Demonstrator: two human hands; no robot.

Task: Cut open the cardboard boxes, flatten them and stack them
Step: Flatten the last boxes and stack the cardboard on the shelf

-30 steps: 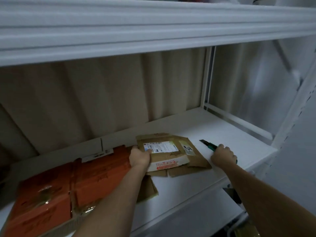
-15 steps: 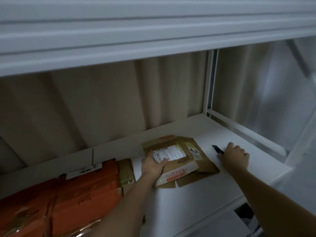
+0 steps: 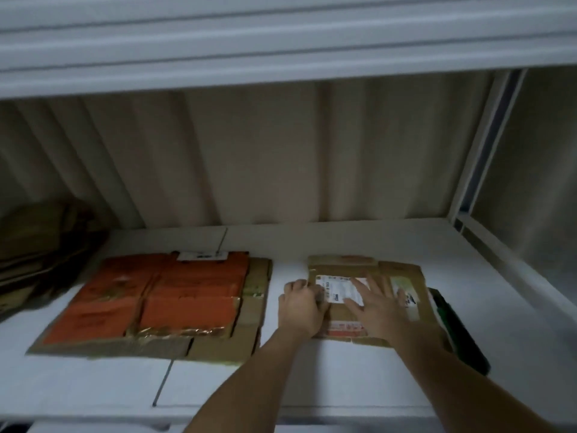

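My right hand (image 3: pixel 373 304) has let go of the green cutter (image 3: pixel 456 326), which now lies just right of the small flattened box (image 3: pixel 402 276) on the shelf (image 3: pixel 312 379). That hand rests flat, fingers spread, on it; my left hand (image 3: pixel 301 306) curls on its left edge. The box's white label (image 3: pixel 338 290) is too blurred to read (so is the orange flattened box's (image 3: pixel 175 295) label). Farther left, brown cardboard (image 3: pixel 37 245) leans.

a white shelf (image 3: pixel 359 379) carries everything, with a second white shelf (image 3: pixel 281 42) overhead. a pale pleated curtain (image 3: pixel 281 157) hangs behind, beside a white upright post (image 3: pixel 480 145).
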